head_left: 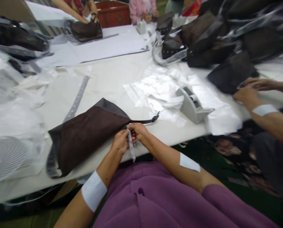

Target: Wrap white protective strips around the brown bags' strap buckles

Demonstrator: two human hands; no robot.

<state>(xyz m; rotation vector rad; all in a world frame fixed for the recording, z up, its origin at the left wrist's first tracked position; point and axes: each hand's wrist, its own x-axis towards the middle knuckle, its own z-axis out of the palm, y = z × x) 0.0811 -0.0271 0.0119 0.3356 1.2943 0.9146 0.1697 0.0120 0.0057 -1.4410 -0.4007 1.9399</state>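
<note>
A dark brown handbag (86, 136) lies on its side on the white table in front of me. Its thin black strap (142, 121) runs out to the right and ends in a small buckle (155, 117). At the bag's right end my left hand (121, 141) and my right hand (137, 130) meet, fingers pinched together. Between them a narrow strip of clear plastic (131, 147) hangs down over the table's front edge. Both hands grip it near its top, close to the strap's base. Blur hides the fingertips' exact hold.
A grey tape dispenser (195, 106) stands beside a pile of white paper slips (158, 88). A plastic-covered strip (77, 98) lies behind the bag. At left is a white fan (6, 158). Wrapped dark bags (203, 38) crowd the back right; a co-worker's hands (250, 90) are at right.
</note>
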